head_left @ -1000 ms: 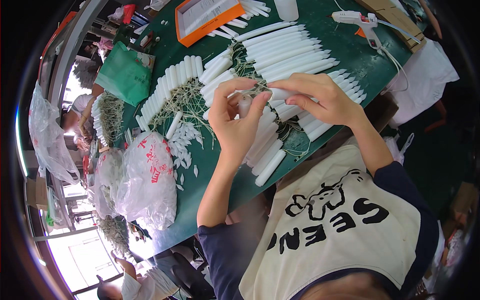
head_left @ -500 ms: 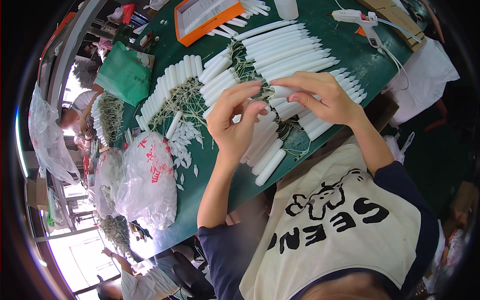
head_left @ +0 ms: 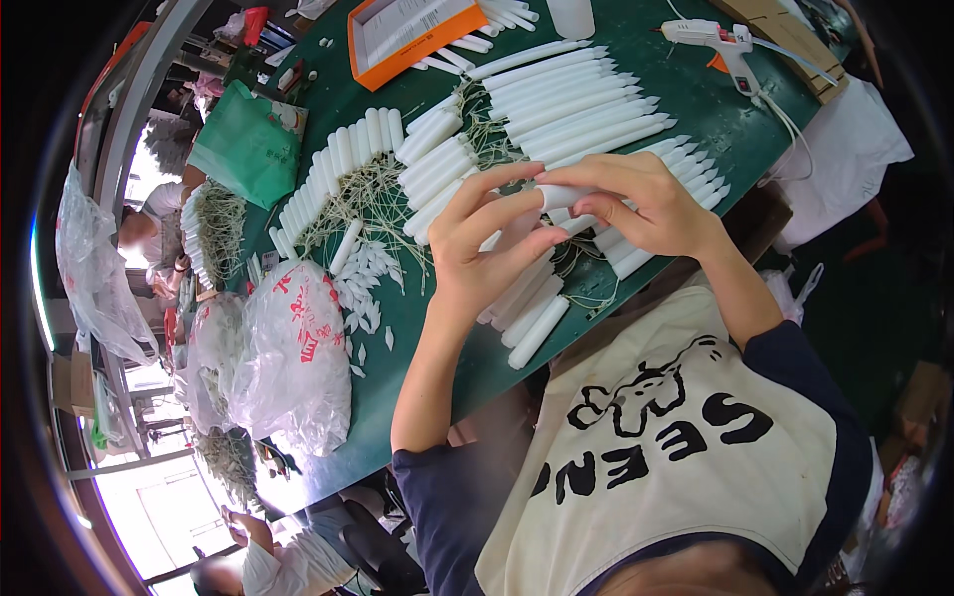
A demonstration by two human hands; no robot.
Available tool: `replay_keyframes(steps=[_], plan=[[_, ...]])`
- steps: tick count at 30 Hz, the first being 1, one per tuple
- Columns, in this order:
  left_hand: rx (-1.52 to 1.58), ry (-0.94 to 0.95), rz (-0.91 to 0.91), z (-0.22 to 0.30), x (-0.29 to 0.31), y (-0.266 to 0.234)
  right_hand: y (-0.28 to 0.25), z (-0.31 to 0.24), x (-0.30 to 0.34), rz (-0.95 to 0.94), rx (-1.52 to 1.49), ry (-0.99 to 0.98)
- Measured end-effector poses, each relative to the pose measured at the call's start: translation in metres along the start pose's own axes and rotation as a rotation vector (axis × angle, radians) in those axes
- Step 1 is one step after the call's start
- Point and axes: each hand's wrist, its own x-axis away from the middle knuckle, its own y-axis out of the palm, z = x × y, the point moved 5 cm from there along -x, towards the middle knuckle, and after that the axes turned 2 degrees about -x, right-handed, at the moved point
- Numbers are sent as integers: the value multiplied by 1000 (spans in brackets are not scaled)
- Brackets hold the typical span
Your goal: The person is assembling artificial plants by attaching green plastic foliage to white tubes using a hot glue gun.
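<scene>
A short white candle tube (head_left: pixel 562 197) lies sideways in my right hand (head_left: pixel 656 207), with fingers over its top and the thumb beneath. My left hand (head_left: pixel 475 243) meets the tube's left end with a fingertip; whether that finger goes inside is hard to tell. The left thumb stands apart below, and its fingers are curved and spread. Under and around both hands lie white candle tubes with thin pale wires. Behind my right hand, long white taper candles (head_left: pixel 571 104) with pointed tips lie side by side. More wired tubes (head_left: pixel 348 149) form a curved row to the left.
Small white flame-shaped pieces (head_left: pixel 366 278) are heaped beside a clear plastic bag (head_left: pixel 298 348). An orange box (head_left: pixel 417 40), a glue gun (head_left: pixel 720 45) with its cord and a green bag (head_left: pixel 243 144) rest on the green table (head_left: pixel 388 417). Other people work at the left.
Both hands have shifted slightly, and more of the candle tube shows between them. My left fingertip has come against the tube's end. A co-worker at lower left has raised a hand.
</scene>
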Motion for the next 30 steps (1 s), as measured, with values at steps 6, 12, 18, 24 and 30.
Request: replay_keyframes(steps=[6,12,18,24,30], plan=[[-127,-70,-135,-1,6,-1,3,11,1,-5,-30,64],[19,-404,-145,-10,9,-9,1,23,-8,-85,78,132],[-305,-305,-194,-15,22,-12,7,32,-4,-142,230,53],[-409,-275,-203,-18,29,-10,17,40,0,-168,361,27],[-402,-339,-234,-25,34,-7,19,46,1,-193,449,24]])
